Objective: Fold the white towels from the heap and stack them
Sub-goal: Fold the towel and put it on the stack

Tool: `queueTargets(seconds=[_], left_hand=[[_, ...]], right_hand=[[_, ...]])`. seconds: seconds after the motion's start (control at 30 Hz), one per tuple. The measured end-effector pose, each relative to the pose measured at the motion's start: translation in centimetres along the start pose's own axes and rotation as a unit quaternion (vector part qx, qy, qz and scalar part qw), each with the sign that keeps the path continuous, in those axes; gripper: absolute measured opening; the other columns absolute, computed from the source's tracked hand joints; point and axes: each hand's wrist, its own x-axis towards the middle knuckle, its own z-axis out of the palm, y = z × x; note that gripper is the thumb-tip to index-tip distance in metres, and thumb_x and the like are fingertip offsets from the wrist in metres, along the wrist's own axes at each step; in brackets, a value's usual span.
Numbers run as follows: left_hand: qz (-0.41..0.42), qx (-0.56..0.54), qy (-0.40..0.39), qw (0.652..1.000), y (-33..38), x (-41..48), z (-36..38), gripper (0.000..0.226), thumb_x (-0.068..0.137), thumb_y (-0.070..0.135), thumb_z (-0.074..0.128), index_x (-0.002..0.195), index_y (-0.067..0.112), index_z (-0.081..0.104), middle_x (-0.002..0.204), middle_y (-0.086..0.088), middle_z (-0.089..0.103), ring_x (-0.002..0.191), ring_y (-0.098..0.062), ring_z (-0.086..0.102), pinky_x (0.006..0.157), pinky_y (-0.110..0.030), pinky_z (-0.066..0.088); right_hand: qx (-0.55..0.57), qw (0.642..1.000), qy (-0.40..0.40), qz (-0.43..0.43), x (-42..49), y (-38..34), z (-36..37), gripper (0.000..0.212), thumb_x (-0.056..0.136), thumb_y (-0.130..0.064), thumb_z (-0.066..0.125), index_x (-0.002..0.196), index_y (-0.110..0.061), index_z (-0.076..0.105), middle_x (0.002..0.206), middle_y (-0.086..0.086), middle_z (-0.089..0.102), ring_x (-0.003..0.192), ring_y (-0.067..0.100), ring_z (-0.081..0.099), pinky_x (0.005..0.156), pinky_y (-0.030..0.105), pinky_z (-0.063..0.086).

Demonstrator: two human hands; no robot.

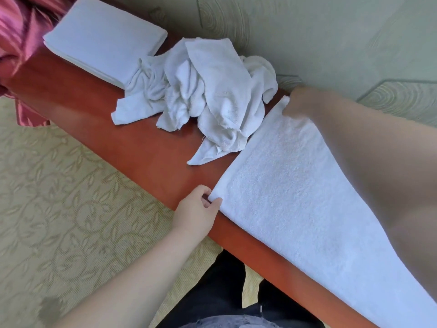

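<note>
A long white towel [290, 190] lies flat along the red-brown table [151, 157], running toward the lower right. My left hand [196, 209] pinches its near left corner at the table's front edge. My right hand [300, 102] grips the far left corner near the wall, and my forearm crosses above the towel. A heap of crumpled white towels [201, 100] lies just left of the spread towel. Beyond the heap rests a stack of folded white towels [104, 36].
A pink striped curtain [21, 43] hangs at the far left end of the table. A pale green patterned wall [307, 31] runs along the table's far side. Patterned beige carpet [59, 197] covers the floor in front, where my dark trousers [224, 287] show.
</note>
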Motion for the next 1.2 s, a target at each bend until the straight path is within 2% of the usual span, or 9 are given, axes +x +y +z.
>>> queueTargets(seconds=[0.13, 0.37, 0.53, 0.67, 0.73, 0.87, 0.97, 1.07, 1.2], left_hand=[[0.041, -0.007, 0.0, 0.999, 0.0, -0.5, 0.4, 0.01, 0.095, 0.042, 0.068, 0.091, 0.036, 0.06, 0.088, 0.016, 0.066, 0.073, -0.008, 0.066, 0.07, -0.036, 0.057], [0.031, -0.057, 0.028, 0.998, 0.2, -0.3, 0.4, 0.031, 0.092, 0.035, 0.072, 0.074, 0.019, 0.052, 0.066, -0.006, 0.059, 0.057, -0.019, 0.054, 0.056, -0.04, 0.048], [-0.056, -0.217, 0.024, 0.974, 0.7, -1.0, 0.7, 0.019, 0.095, 0.022, 0.072, 0.108, 0.025, 0.058, 0.08, 0.009, 0.073, 0.075, -0.013, 0.073, 0.081, -0.045, 0.063], [-0.154, -0.336, -0.031, 0.929, 1.9, -1.8, 1.4, 0.019, 0.095, 0.027, 0.075, 0.112, 0.019, 0.072, 0.108, 0.002, 0.078, 0.1, -0.018, 0.074, 0.086, -0.031, 0.058], [-0.152, -0.333, -0.018, 0.93, 2.7, -2.4, 1.4, 0.016, 0.095, 0.028, 0.075, 0.104, 0.016, 0.077, 0.106, 0.002, 0.079, 0.106, -0.02, 0.073, 0.091, -0.034, 0.058], [-0.085, -0.351, -0.017, 0.932, 4.8, -5.6, 0.9, 0.01, 0.099, 0.016, 0.065, 0.104, 0.015, 0.073, 0.103, 0.004, 0.079, 0.1, -0.017, 0.074, 0.094, -0.042, 0.06], [0.018, -0.223, 0.012, 0.975, 6.6, -9.0, 0.9, 0.007, 0.094, 0.012, 0.064, 0.089, 0.012, 0.06, 0.075, 0.001, 0.064, 0.064, -0.018, 0.058, 0.064, -0.037, 0.053], [0.105, -0.171, 0.023, 0.979, 9.1, -12.9, 2.0, 0.018, 0.091, 0.006, 0.065, 0.082, 0.016, 0.053, 0.066, 0.0, 0.047, 0.057, -0.008, 0.039, 0.052, -0.026, 0.036], [0.227, -0.091, 0.018, 0.969, 11.2, -16.5, 5.0, 0.025, 0.083, 0.006, 0.07, 0.086, 0.027, 0.059, 0.078, 0.007, 0.057, 0.067, -0.009, 0.051, 0.062, -0.015, 0.04]], right_hand=[[-0.059, 0.996, -0.067, -0.003, -0.1, 0.3, -2.0, 0.031, 0.08, -0.034, 0.075, 0.088, -0.013, 0.054, 0.087, 0.008, 0.056, 0.085, 0.031, 0.058, 0.076, 0.039, 0.048], [-0.061, 0.994, -0.088, -0.002, -1.2, 0.9, -3.5, 0.036, 0.08, -0.039, 0.075, 0.093, -0.008, 0.062, 0.08, 0.01, 0.06, 0.067, 0.025, 0.056, 0.062, 0.031, 0.041], [0.095, 0.982, -0.161, 0.012, -1.0, 2.0, -4.5, 0.073, 0.074, -0.039, 0.088, 0.132, -0.007, 0.057, 0.131, 0.017, 0.059, 0.123, 0.036, 0.058, 0.108, 0.051, 0.047], [0.179, 0.967, -0.182, 0.009, -1.7, 2.5, -5.9, 0.034, 0.084, -0.022, 0.083, 0.102, -0.01, 0.057, 0.088, 0.007, 0.056, 0.091, 0.024, 0.058, 0.117, 0.048, 0.038], [0.206, 0.96, -0.192, 0.0, -2.3, 2.7, -6.6, 0.035, 0.09, -0.015, 0.078, 0.114, -0.008, 0.055, 0.094, 0.007, 0.059, 0.089, 0.023, 0.056, 0.119, 0.047, 0.034], [0.122, 0.984, -0.124, -0.05, -4.6, 4.5, -8.6, 0.056, 0.088, -0.028, 0.079, 0.134, -0.003, 0.057, 0.126, 0.018, 0.064, 0.12, 0.037, 0.06, 0.108, 0.047, 0.045], [0.042, 0.994, -0.052, -0.088, -7.4, 7.3, -10.1, 0.059, 0.091, -0.036, 0.074, 0.142, -0.011, 0.057, 0.141, 0.012, 0.06, 0.13, 0.037, 0.054, 0.11, 0.047, 0.043], [0.049, 0.992, -0.027, -0.11, -9.5, 11.4, -10.8, 0.038, 0.088, -0.034, 0.074, 0.125, -0.027, 0.066, 0.113, 0.0, 0.069, 0.103, 0.027, 0.065, 0.09, 0.038, 0.052], [0.12, 0.985, -0.033, -0.123, -11.6, 17.6, -9.5, 0.006, 0.091, -0.02, 0.065, 0.093, -0.026, 0.065, 0.068, -0.004, 0.059, 0.058, 0.021, 0.051, 0.057, 0.027, 0.041]])
